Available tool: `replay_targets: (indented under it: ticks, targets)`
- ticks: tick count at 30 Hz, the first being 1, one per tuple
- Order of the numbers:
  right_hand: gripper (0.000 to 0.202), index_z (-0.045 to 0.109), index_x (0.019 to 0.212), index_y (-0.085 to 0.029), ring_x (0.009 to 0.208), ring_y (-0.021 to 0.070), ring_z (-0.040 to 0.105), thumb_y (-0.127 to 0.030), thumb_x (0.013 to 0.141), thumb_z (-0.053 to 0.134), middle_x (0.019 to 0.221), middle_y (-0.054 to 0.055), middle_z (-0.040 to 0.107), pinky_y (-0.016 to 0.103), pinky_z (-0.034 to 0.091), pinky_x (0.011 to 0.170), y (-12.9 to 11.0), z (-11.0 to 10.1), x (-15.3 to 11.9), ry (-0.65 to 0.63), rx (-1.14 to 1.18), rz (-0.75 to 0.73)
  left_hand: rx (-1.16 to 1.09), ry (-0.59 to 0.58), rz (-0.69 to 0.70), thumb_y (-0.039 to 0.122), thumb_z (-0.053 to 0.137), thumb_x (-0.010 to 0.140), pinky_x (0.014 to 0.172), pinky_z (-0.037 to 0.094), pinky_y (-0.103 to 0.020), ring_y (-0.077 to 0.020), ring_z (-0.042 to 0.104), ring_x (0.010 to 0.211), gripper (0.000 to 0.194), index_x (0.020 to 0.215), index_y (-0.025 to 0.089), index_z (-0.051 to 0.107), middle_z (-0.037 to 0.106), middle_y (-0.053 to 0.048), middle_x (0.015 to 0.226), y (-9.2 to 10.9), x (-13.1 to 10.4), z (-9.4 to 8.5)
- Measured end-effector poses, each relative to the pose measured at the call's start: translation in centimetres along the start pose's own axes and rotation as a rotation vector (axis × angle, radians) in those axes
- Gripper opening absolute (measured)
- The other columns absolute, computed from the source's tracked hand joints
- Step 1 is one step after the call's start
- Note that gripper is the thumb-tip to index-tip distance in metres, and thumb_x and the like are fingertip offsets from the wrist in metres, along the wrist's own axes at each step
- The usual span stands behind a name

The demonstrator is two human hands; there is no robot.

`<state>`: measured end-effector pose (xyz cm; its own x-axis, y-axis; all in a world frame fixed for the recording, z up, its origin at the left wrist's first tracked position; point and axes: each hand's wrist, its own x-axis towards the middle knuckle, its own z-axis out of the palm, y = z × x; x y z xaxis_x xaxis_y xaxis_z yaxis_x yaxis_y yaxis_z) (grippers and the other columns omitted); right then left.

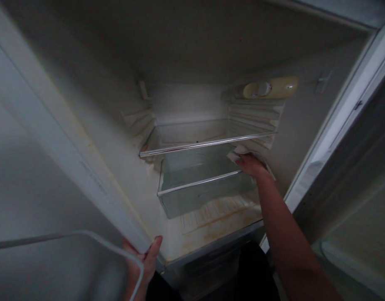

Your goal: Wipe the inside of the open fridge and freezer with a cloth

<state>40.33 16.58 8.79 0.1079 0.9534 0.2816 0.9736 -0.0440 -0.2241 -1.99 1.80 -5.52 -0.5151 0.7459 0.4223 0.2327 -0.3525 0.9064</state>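
Observation:
An open refrigerator (pixel 117 171) with stained inner walls stands in front of me. Inside it, my right hand (pixel 250 163) presses a crumpled white cloth or paper towel (pixel 234 155) against the lower right wall, beside the drawer. That clear drawer (pixel 186 200) with a pale front rim sits under a glass shelf (pixel 186 131) with a metallic front strip. Down at the lower left, my left hand (pixel 142 263) grips the front edge of the refrigerator's left side, thumb on the inside. Its other fingers are partly hidden behind a pale cord.
A yellowish lamp housing (pixel 278 88) sticks out from the upper right wall. Brown stains mark the refrigerator floor (pixel 217 213). The pale curved cord (pixel 86 234) crosses the lower left. At the right is the dark opened door side (pixel 352 200). My dark-clothed legs (pixel 255 271) are below.

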Motion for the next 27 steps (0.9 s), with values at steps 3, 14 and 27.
replay_targets:
  ticks: [3,14,27]
  targets:
    - [0.049,0.062,0.139,-0.013,0.128,0.0311,0.059,-0.034,0.103,0.037,0.139,0.018,0.062,0.043,0.043,0.108,-0.2,-0.2,-3.1,0.069,-0.004,-0.025,-0.040,-0.019,-0.010,0.043,0.087,0.056,0.093,0.055,-0.043,-0.0252,0.068,0.094,0.068,0.112,0.018,0.059,0.068,-0.008,0.102,0.2,0.1,0.1]
    - [0.078,0.040,0.157,-0.030,0.142,0.0394,0.043,-0.069,0.091,0.056,0.160,0.010,0.041,0.060,0.030,0.117,-12.0,0.7,-7.0,-0.109,0.106,-0.563,-0.009,-0.002,-0.001,0.041,0.087,0.056,0.082,0.058,-0.038,-0.0229,0.067,0.086,0.069,0.114,0.018,0.057,0.066,-0.004,0.094,0.1,0.1,-0.2]
    - [0.075,0.068,0.116,-0.015,0.103,0.0255,0.070,-0.060,0.104,0.009,0.101,0.010,0.076,0.040,0.054,0.094,-23.1,1.3,-6.5,-0.078,1.392,-0.071,-0.061,-0.048,0.043,0.038,0.085,0.059,0.073,0.057,-0.032,-0.0201,0.067,0.080,0.059,0.109,0.021,0.057,0.066,-0.001,0.090,1.3,-0.2,0.1]
